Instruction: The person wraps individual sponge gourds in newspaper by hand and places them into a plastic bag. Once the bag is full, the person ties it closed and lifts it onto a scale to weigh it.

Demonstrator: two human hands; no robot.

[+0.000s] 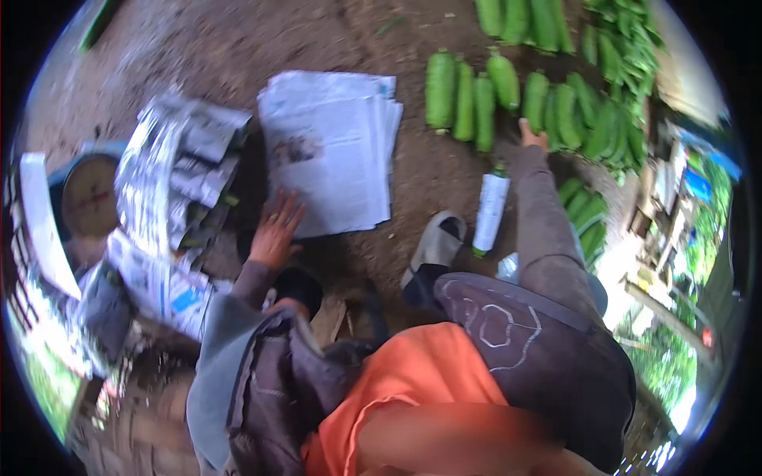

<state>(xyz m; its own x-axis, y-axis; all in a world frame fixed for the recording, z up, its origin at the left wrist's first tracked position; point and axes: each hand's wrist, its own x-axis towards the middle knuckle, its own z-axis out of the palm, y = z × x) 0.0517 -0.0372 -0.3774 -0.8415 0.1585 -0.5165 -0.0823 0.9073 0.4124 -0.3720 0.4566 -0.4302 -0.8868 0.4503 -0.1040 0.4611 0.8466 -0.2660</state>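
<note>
My left hand [275, 228] rests with fingers spread on the near left corner of a stack of newspaper sheets [333, 147] lying on the dirt ground. My right hand [533, 135], at the end of a grey sleeve, reaches out to a row of long green gourds [508, 99] and touches one of them; whether it grips the gourd I cannot tell. A white bottle with a green cap [490, 212] lies on the ground just left of my right forearm.
A bundle wrapped in newspaper [178, 170] lies at the left, next to a weighing scale with a round dial [89, 194]. More green gourds [619, 55] are piled at the upper right. A sandalled foot [434, 246] and orange clothing [413, 381] fill the near foreground.
</note>
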